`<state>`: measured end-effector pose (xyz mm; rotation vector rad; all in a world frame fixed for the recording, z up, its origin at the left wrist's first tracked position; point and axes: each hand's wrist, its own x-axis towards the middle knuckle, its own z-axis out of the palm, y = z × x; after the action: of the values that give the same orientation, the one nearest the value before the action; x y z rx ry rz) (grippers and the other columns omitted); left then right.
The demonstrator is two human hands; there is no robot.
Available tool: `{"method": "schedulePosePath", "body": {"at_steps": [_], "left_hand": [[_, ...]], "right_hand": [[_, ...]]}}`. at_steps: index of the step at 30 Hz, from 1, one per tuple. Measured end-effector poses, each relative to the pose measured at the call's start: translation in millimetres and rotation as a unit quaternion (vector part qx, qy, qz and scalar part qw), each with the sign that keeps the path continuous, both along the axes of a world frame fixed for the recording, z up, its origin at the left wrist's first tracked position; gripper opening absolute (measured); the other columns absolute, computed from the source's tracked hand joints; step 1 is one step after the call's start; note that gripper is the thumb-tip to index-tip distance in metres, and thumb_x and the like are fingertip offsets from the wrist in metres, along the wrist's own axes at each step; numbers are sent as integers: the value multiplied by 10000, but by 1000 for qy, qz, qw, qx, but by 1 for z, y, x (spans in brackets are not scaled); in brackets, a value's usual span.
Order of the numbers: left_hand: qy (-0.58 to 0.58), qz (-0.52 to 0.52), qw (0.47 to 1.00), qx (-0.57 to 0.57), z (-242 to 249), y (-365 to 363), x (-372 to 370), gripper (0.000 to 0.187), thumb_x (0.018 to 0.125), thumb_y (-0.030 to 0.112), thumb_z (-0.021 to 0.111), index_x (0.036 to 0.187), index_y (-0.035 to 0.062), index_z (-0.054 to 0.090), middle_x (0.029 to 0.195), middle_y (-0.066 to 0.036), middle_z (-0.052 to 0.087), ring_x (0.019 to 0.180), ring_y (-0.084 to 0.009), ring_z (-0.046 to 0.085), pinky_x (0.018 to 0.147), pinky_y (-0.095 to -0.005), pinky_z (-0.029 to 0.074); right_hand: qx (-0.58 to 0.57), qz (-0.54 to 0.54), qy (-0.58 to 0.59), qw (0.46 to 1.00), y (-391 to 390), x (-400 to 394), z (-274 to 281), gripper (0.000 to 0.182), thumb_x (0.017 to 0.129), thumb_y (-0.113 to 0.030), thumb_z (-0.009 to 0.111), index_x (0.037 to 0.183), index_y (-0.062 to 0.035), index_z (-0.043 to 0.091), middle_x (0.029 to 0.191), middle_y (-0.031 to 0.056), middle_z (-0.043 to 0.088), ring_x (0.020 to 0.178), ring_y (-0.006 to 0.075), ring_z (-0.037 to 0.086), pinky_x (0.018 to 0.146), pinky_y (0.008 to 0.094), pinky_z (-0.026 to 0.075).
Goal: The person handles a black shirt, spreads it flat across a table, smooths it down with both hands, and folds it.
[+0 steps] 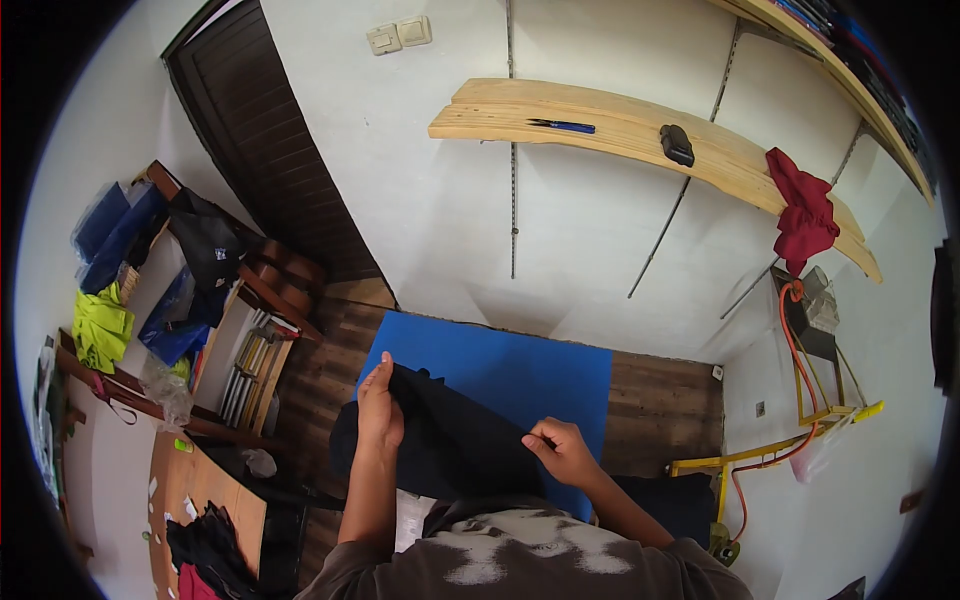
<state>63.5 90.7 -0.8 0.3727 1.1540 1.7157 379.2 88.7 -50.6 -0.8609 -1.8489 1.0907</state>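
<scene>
A piece of black cloth (450, 430), perhaps a garment, is stretched between my two hands in front of my body. My left hand (380, 405) grips its upper left corner, fingers closed and pointing up. On the other side, my right hand (565, 450) pinches the cloth's right edge in a closed fist. The cloth hangs over a blue surface (500, 350), and part of it droops to the left behind my left forearm. Its exact kind cannot be made out.
A wooden shelf (600, 140) on the wall carries a blue pen-like item (562, 126), a black case (676, 145) and a red cloth (803, 212). Left are shelves with bagged clothes and a wooden table (195, 470). A yellow frame (765, 458) stands right.
</scene>
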Motion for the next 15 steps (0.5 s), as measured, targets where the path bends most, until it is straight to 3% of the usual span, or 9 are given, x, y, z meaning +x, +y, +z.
{"method": "schedulePosePath", "body": {"at_steps": [4,7,15], "left_hand": [[32,-18,999,-9,8,-5,-3,252,1066,329,731,911,135,686,885,83,616,868,-38,540,844,-232,427],[54,-24,998,10,-1,-1,-20,266,1062,331,735,883,140,687,864,91,613,841,-32,520,816,-229,412],[82,-71,994,21,19,8,-65,288,1067,336,727,866,134,690,838,89,617,802,-34,511,798,-234,405]], "right_hand": [[47,-18,-65,997,-2,5,-8,329,1015,-223,763,796,-9,641,702,89,603,641,219,541,597,372,419],[27,-44,-2,999,-7,-8,2,329,1004,-234,769,791,-17,642,702,86,611,660,232,547,630,383,430],[87,-118,-61,987,-36,-43,8,316,986,-210,774,768,-32,631,678,65,589,661,249,528,700,382,404]]}}
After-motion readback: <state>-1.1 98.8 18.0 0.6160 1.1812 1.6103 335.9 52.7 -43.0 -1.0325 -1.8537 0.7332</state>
